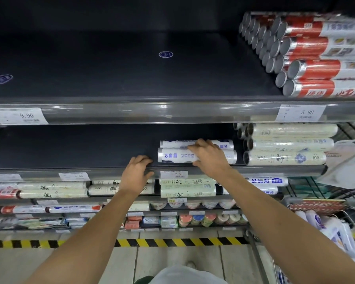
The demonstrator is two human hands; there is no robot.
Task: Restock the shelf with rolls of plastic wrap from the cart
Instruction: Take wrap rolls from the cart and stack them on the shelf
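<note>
The dark shelf [70, 152] has bare board left of your rolls; more wait in the cart [256, 259]. Your right hand [210, 155] curls over the front roll [172, 155]; your left hand [135, 173] grips the shelf lip. Push that roll snug against the back roll [172, 144], ends aligned

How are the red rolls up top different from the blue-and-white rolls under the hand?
The red rolls are red and silver; the blue-and-white rolls are white with blue print. The red rolls make a big pile; the blue-and-white rolls are just two. The red rolls sit untouched on the top shelf; the blue-and-white rolls lie one shelf down, held by the right hand. Both lie on their sides.
</note>
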